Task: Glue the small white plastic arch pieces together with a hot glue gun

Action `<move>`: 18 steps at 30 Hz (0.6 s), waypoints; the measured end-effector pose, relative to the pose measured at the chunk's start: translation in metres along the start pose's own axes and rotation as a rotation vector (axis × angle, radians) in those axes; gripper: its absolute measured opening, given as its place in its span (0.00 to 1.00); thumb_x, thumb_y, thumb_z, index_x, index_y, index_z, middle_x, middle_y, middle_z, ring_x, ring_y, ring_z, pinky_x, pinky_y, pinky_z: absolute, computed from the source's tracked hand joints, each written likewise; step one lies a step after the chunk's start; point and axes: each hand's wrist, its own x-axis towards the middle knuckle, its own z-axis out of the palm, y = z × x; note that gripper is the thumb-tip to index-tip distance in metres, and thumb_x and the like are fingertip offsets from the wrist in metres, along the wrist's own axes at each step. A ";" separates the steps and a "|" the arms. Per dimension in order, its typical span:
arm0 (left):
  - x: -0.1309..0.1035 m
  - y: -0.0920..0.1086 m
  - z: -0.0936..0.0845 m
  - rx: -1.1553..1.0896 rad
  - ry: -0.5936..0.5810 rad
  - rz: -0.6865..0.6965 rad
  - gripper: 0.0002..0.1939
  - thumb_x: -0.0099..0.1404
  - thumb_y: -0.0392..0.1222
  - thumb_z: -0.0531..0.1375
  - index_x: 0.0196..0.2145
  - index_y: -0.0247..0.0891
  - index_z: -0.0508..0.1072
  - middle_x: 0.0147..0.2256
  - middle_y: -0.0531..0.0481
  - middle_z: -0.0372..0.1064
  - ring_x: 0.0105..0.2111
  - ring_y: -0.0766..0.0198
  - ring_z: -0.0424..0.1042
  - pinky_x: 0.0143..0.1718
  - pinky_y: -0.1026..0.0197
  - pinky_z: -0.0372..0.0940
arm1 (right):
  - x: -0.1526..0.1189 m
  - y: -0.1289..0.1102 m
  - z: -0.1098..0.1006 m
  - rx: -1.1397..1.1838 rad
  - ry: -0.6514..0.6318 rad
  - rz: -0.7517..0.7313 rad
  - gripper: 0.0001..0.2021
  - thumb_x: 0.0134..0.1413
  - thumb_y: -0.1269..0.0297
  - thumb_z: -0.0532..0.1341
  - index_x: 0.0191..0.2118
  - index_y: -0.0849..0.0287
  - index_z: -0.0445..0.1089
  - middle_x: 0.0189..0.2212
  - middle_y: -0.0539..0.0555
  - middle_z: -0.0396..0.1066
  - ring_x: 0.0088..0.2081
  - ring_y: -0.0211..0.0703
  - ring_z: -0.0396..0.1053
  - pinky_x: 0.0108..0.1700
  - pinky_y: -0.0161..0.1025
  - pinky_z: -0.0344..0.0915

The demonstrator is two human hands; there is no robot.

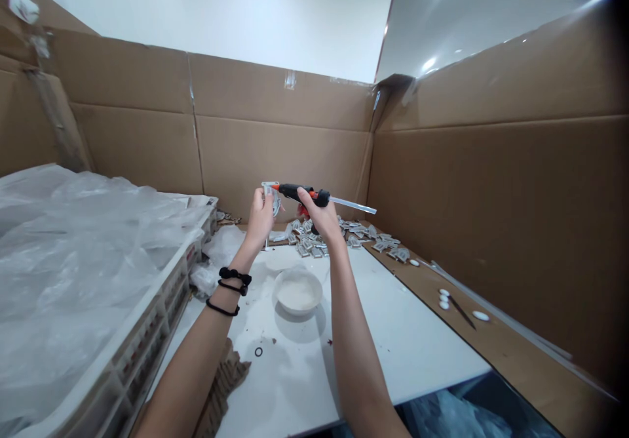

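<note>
My right hand (320, 216) is closed round a black and orange hot glue gun (295, 192), from whose back end a clear glue stick (352, 204) sticks out. The gun's orange nozzle points left and meets, or nearly meets, a small white plastic part (270, 185). That part is pinched upright in the fingers of my left hand (260, 218); its exact kind is too small to make out. Below both hands a white bowl (298, 292) with pale contents stands on the white table. Behind my right hand lies a pile of small grey-white parts (307, 238).
A white plastic crate (147, 323) covered with clear plastic sheeting (93, 228) takes up the left side. Cardboard walls (275, 149) enclose the table. White oval pieces (480, 316) and a dark thin tool (462, 312) lie at right. Torn cardboard (223, 382) lies near my left forearm.
</note>
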 end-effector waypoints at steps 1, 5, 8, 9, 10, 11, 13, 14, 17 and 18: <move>0.000 0.001 0.000 0.003 -0.001 -0.001 0.04 0.66 0.40 0.47 0.37 0.40 0.59 0.21 0.56 0.63 0.17 0.72 0.57 0.18 0.72 0.51 | 0.000 0.000 0.000 -0.006 -0.001 -0.001 0.26 0.50 0.41 0.54 0.17 0.60 0.64 0.16 0.50 0.64 0.20 0.35 0.59 0.28 0.33 0.57; -0.001 0.002 0.001 0.014 -0.001 -0.001 0.05 0.66 0.43 0.48 0.37 0.41 0.59 0.21 0.56 0.63 0.18 0.71 0.59 0.18 0.72 0.51 | -0.001 -0.002 -0.001 -0.014 0.008 0.019 0.26 0.50 0.41 0.54 0.17 0.60 0.64 0.15 0.49 0.63 0.19 0.35 0.58 0.27 0.33 0.56; -0.001 0.000 0.000 0.023 -0.003 0.012 0.06 0.66 0.44 0.48 0.37 0.41 0.60 0.20 0.56 0.63 0.18 0.71 0.59 0.18 0.71 0.52 | -0.002 -0.003 -0.001 -0.031 0.017 0.031 0.26 0.50 0.41 0.54 0.16 0.59 0.62 0.14 0.48 0.61 0.19 0.35 0.58 0.27 0.33 0.56; 0.000 -0.001 0.000 0.025 -0.004 0.017 0.06 0.66 0.44 0.48 0.38 0.41 0.60 0.20 0.56 0.64 0.18 0.71 0.59 0.19 0.71 0.52 | -0.002 -0.003 -0.001 -0.038 0.018 0.031 0.26 0.50 0.41 0.54 0.16 0.59 0.61 0.14 0.48 0.61 0.19 0.35 0.58 0.27 0.33 0.56; 0.000 -0.001 0.000 0.026 -0.005 0.022 0.06 0.66 0.44 0.48 0.38 0.41 0.60 0.20 0.56 0.64 0.18 0.71 0.59 0.19 0.71 0.52 | -0.002 -0.003 -0.001 -0.044 0.018 0.031 0.26 0.50 0.41 0.53 0.15 0.59 0.60 0.14 0.48 0.60 0.19 0.35 0.58 0.27 0.33 0.56; 0.000 -0.002 0.000 0.027 -0.006 0.025 0.07 0.66 0.45 0.49 0.38 0.41 0.60 0.21 0.55 0.64 0.18 0.71 0.59 0.19 0.71 0.52 | -0.001 -0.002 -0.001 -0.050 0.018 0.031 0.26 0.50 0.41 0.53 0.15 0.59 0.60 0.13 0.48 0.60 0.19 0.35 0.59 0.27 0.33 0.57; 0.000 -0.003 0.000 0.030 -0.008 0.029 0.07 0.66 0.46 0.49 0.38 0.41 0.61 0.21 0.55 0.64 0.18 0.71 0.59 0.19 0.71 0.52 | -0.001 -0.001 -0.001 -0.059 0.018 0.035 0.26 0.50 0.41 0.53 0.15 0.58 0.58 0.13 0.48 0.59 0.20 0.36 0.59 0.27 0.33 0.56; -0.001 -0.003 0.000 0.031 -0.009 0.031 0.07 0.66 0.46 0.49 0.38 0.41 0.61 0.21 0.55 0.64 0.18 0.71 0.59 0.19 0.71 0.52 | 0.000 0.000 -0.001 -0.061 0.018 0.037 0.26 0.50 0.40 0.53 0.15 0.58 0.58 0.13 0.47 0.59 0.19 0.35 0.59 0.27 0.34 0.56; -0.001 -0.002 0.000 0.033 -0.012 0.038 0.08 0.66 0.46 0.49 0.38 0.41 0.61 0.21 0.55 0.64 0.18 0.71 0.59 0.19 0.71 0.52 | 0.001 0.003 -0.001 -0.056 0.023 0.043 0.26 0.50 0.40 0.53 0.16 0.58 0.57 0.13 0.47 0.58 0.19 0.36 0.58 0.27 0.34 0.56; -0.001 -0.002 0.000 0.033 -0.012 0.040 0.08 0.66 0.46 0.49 0.38 0.41 0.61 0.21 0.55 0.64 0.18 0.71 0.59 0.19 0.71 0.52 | 0.001 0.005 -0.001 -0.052 0.022 0.045 0.26 0.50 0.39 0.53 0.16 0.58 0.57 0.13 0.47 0.58 0.19 0.36 0.58 0.26 0.34 0.56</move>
